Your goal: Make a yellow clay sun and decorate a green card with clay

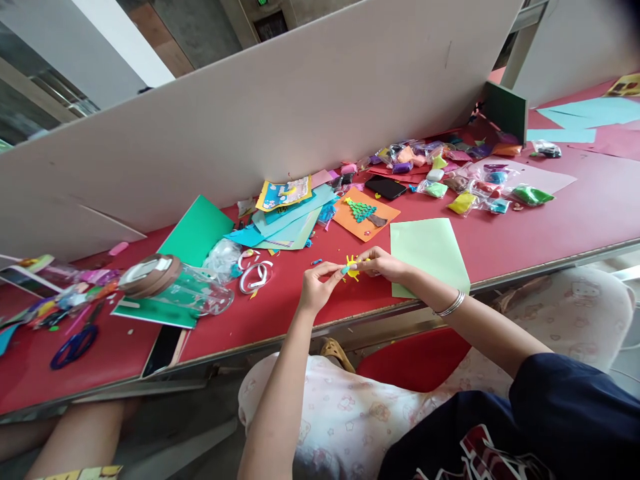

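Near the front edge of the red table, my left hand point(321, 285) and my right hand point(383, 265) meet around a small yellow clay piece point(353, 271) with thin spokes like a sun. Both hands are closed, pinching it from either side just over the tabletop. A teal spot shows at my left fingertips; I cannot tell whether it is a nail or clay. Partly under my right forearm lies a pale green sheet point(425, 243). Behind my hands is an orange card point(367, 213) bearing a green and blue clay tree with a brown trunk.
Left of my hands lie a clear bottle point(200, 288) with a brown lid, a roll of tape point(256, 278), a green folder point(200, 230) and blue scissors point(74, 347). Several bagged clay lumps point(465, 202) and a black phone point(385, 187) are toward the divider point(300, 107).
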Motion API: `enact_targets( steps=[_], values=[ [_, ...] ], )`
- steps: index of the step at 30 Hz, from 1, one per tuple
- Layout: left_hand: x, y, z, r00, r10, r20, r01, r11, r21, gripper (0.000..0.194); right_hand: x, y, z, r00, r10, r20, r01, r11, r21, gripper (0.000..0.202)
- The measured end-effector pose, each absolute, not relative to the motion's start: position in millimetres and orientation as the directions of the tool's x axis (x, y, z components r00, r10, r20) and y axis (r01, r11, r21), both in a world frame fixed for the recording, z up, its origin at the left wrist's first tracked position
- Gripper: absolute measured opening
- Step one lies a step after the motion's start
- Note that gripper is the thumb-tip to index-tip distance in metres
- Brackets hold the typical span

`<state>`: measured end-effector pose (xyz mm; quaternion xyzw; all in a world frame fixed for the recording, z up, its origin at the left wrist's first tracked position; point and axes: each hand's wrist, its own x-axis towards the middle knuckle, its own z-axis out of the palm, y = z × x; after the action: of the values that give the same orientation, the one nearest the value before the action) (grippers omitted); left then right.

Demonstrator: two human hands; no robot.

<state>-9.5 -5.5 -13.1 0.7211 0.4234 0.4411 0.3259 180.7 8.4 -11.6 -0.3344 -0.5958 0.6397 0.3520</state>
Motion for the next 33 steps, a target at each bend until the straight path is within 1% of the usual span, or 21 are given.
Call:
enact_targets(
  steps=[7, 13, 17, 24, 26, 28, 32, 33],
  values=[
    [-11, -4, -16, 0.263, 0.893, 0.366, 0.310, -0.437, 0.844, 0.021, 180, 9, -14, -0.499, 0.866, -0.028, -0.013, -0.040, -0.999, 0.039],
    [-10, -5, -16, 0.261, 0.901, 0.347, 0.291, -0.416, 0.862, 0.019, 179, 10, -15, -0.484, 0.875, -0.026, -0.017, -0.039, -0.999, 0.038],
    [-8, -6, -16, 0.241, 0.922, 0.302, 0.265, -0.362, 0.894, 0.022, 179, 10, -14, -0.474, 0.880, -0.027, -0.036, -0.049, -0.998, 0.036],
    [-12, 2, -20, 0.199, 0.945, 0.260, 0.293, -0.311, 0.904, 0.028, 179, 10, -13, -0.476, 0.879, -0.032, -0.085, -0.082, -0.993, 0.040],
    [-16, 7, -22, 0.206, 0.941, 0.270, 0.365, -0.330, 0.871, 0.030, 178, 9, -13, -0.441, 0.897, -0.034, -0.080, -0.077, -0.994, 0.041],
    [-21, 11, -24, 0.244, 0.924, 0.294, 0.469, -0.378, 0.798, 0.028, 178, 9, -13, -0.396, 0.918, -0.040, -0.073, -0.075, -0.995, 0.042],
    [-28, 15, -32, 0.362, 0.882, 0.302, 0.585, -0.467, 0.663, 0.018, 178, 10, -14, -0.348, 0.937, -0.043, -0.081, -0.075, -0.994, 0.047],
    [-29, 15, -34, 0.401, 0.867, 0.296, 0.618, -0.495, 0.611, 0.016, 178, 11, -15, -0.344, 0.938, -0.041, -0.081, -0.073, -0.994, 0.047]
  ],
)
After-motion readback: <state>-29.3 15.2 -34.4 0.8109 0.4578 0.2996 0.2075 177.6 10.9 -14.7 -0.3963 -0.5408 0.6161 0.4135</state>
